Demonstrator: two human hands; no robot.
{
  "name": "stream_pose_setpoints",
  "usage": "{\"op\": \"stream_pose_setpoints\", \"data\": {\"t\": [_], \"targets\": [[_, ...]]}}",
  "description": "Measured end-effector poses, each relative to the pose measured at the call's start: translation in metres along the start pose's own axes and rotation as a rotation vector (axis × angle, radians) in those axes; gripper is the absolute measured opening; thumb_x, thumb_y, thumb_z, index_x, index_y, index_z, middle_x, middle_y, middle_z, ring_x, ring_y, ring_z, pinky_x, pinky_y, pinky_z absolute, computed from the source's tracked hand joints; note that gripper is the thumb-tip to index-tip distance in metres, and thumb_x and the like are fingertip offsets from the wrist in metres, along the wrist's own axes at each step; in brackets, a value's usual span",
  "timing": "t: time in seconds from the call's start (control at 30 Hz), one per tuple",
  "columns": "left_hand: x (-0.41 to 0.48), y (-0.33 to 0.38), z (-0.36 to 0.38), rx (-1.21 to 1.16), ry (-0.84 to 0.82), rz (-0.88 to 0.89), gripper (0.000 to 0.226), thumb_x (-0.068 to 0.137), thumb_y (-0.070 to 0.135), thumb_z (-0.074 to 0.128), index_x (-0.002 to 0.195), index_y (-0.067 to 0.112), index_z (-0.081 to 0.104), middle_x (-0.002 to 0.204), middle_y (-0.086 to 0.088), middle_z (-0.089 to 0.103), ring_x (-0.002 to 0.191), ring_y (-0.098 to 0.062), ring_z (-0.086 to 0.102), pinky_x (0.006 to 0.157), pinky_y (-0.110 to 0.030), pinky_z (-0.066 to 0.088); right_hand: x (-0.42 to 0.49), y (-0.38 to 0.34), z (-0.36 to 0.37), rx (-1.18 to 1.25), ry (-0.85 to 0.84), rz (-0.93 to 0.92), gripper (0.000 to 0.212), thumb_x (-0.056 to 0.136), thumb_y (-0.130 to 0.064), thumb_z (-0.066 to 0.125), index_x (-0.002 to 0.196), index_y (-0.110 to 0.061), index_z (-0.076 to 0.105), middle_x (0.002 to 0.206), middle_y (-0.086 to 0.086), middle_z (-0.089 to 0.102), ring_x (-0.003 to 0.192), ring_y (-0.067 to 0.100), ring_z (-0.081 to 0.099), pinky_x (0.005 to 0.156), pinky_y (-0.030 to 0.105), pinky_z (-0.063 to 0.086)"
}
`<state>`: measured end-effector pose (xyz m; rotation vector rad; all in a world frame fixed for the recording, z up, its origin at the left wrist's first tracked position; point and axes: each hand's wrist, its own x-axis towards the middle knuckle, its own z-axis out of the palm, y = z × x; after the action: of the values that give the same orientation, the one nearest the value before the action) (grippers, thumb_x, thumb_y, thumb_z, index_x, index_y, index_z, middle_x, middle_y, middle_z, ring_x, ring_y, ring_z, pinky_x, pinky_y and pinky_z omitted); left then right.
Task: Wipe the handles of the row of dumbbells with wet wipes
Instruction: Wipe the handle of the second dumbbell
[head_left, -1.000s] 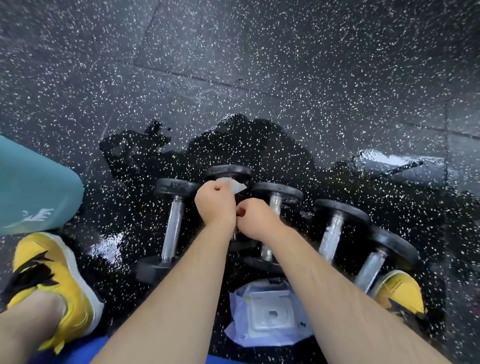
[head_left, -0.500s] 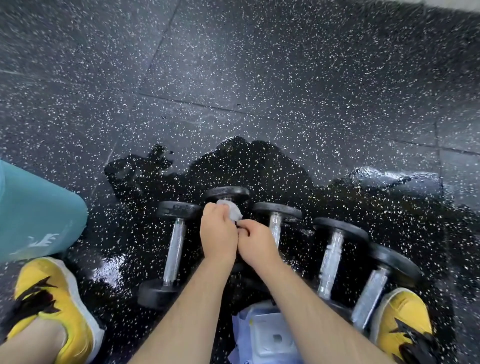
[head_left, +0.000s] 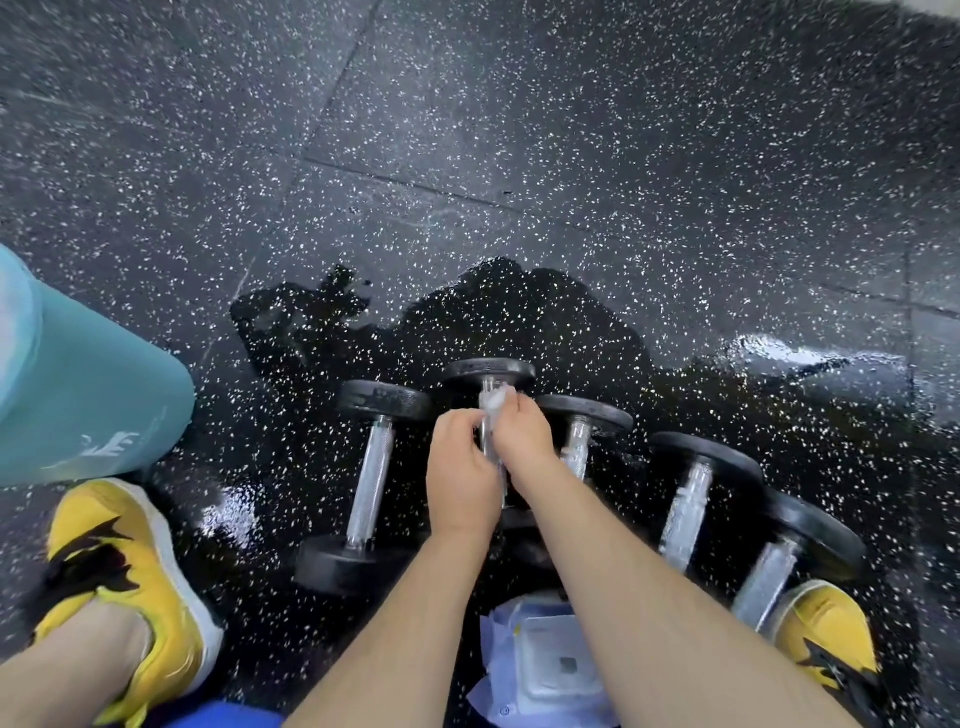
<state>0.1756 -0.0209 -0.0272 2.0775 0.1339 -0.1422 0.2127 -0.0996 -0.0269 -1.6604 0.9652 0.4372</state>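
Clasping one wipe (head_left: 493, 404) round one of five dumbbells (head_left: 491, 371): left hand (head_left: 460, 470), right hand (head_left: 522, 441).

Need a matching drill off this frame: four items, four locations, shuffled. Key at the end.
Things:
1. wet wipe
2. wipes pack
3. teal pad
4. right shoe

Places:
A. far left edge of the frame
B. on the floor, bottom centre of the frame
C. on the handle of the second dumbbell from the left
D. beside the near end of the rightmost dumbbell

Pairs: 1-C, 2-B, 3-A, 4-D
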Motion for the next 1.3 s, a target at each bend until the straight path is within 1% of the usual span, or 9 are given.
{"op": "stream_pose_setpoints", "data": {"t": [0.17, 0.27, 0.47, 0.63, 0.8, 1.03, 1.13, 1.2, 1.3], "targets": [[0.002, 0.001, 0.001, 0.028, -0.097, -0.09, 0.064, 0.079, 0.054, 0.023, 0.114, 0.022, 0.066, 0.112, 0.012, 0.061, 0.101, -0.004, 0.052, 0.08, -0.016, 0.037, -0.012, 0.016, -0.005, -0.028, -0.005, 0.032, 0.032, 0.104, -0.027, 0.036, 0.096, -0.016, 0.065, 0.098, 0.004, 0.067, 0.09, 0.023, 0.063, 0.082, 0.038, 0.054], [0.006, -0.007, 0.003, 0.03, -0.161, -0.129, 0.035, 0.094, 0.03, 0.035, 0.106, 0.029, 0.068, 0.098, 0.014, 0.066, 0.097, -0.011, 0.06, 0.073, -0.023, 0.042, -0.02, 0.018, -0.021, -0.218, -0.076, -0.034, 0.029, 0.1, -0.014, 0.04, 0.073, -0.019, 0.05, 0.076, -0.002, 0.055, 0.069, 0.015, 0.05, 0.061, 0.028, 0.039], [0.01, -0.021, -0.004, -0.011, -0.164, -0.271, 0.036, 0.104, 0.017, 0.04, 0.131, 0.024, 0.063, 0.12, 0.011, 0.066, 0.108, -0.007, 0.06, 0.091, -0.023, 0.046, -0.03, 0.004, -0.038, -0.979, -0.318, -0.205, 0.016, 0.091, 0.001, 0.049, 0.096, -0.009, 0.059, 0.094, 0.005, 0.061, 0.088, 0.024, 0.058, 0.076, 0.034, 0.05], [0.012, -0.019, -0.007, -0.075, -0.237, -0.355, 0.026, 0.104, 0.021, 0.044, 0.126, 0.029, 0.055, 0.109, 0.011, 0.065, 0.092, -0.001, 0.061, 0.07, -0.016, 0.043, -0.033, -0.005, -0.045, -1.189, -0.467, -0.199, 0.014, 0.086, -0.003, 0.049, 0.076, -0.014, 0.048, 0.091, 0.006, 0.045, 0.089, 0.022, 0.053, 0.067, 0.034, 0.042], [0.03, -0.019, -0.006, -0.034, -0.457, -0.561, 0.025, 0.097, 0.036, 0.045, 0.101, 0.018, 0.061, 0.095, -0.002, 0.064, 0.084, -0.018, 0.058, 0.074, -0.032, 0.044, -0.036, -0.011, -0.055, -0.944, -0.479, -0.218, 0.026, 0.084, -0.019, 0.056, 0.061, -0.012, 0.048, 0.059, -0.001, 0.043, 0.052, 0.017, 0.039, 0.049, 0.027, 0.031], [0.026, -0.028, -0.007, -0.148, -0.367, -0.618, 0.031, 0.094, 0.032, 0.052, 0.068, 0.016, 0.054, 0.064, 0.001, 0.05, 0.068, -0.021, 0.048, 0.068, -0.039, 0.047, -0.027, 0.0, -0.063, -0.614, -0.218, -0.192, 0.033, 0.077, -0.024, 0.061, 0.057, -0.018, 0.036, 0.055, -0.003, 0.036, 0.052, 0.017, 0.032, 0.05, 0.027, 0.026], [0.027, -0.023, -0.015, -0.085, -0.306, -0.602, 0.028, 0.095, 0.036, 0.053, 0.077, 0.016, 0.062, 0.074, -0.001, 0.062, 0.074, -0.023, 0.061, 0.07, -0.037, 0.055, -0.023, 0.011, -0.061, -0.423, -0.086, -0.188, 0.022, 0.075, -0.027, 0.059, 0.065, -0.016, 0.043, 0.064, 0.007, 0.053, 0.06, 0.018, 0.045, 0.057, 0.031, 0.036], [0.028, -0.02, -0.019, -0.034, -0.269, -0.558, 0.025, 0.099, 0.031, 0.053, 0.081, 0.016, 0.061, 0.074, 0.002, 0.058, 0.072, -0.019, 0.058, 0.062, -0.03, 0.044, -0.026, 0.02, -0.051, -0.242, 0.015, -0.178, 0.021, 0.076, -0.025, 0.06, 0.07, -0.01, 0.048, 0.073, 0.016, 0.066, 0.063, 0.016, 0.051, 0.059, 0.031, 0.04], [0.026, -0.015, -0.017, 0.017, -0.222, -0.529, 0.02, 0.1, 0.03, 0.056, 0.096, 0.012, 0.063, 0.083, 0.001, 0.062, 0.071, -0.013, 0.054, 0.06, -0.029, 0.041, -0.032, 0.029, -0.032, -0.143, 0.171, -0.272, 0.011, 0.087, -0.02, 0.062, 0.081, -0.013, 0.055, 0.075, 0.003, 0.067, 0.06, 0.011, 0.049, 0.058, 0.032, 0.043]]}}
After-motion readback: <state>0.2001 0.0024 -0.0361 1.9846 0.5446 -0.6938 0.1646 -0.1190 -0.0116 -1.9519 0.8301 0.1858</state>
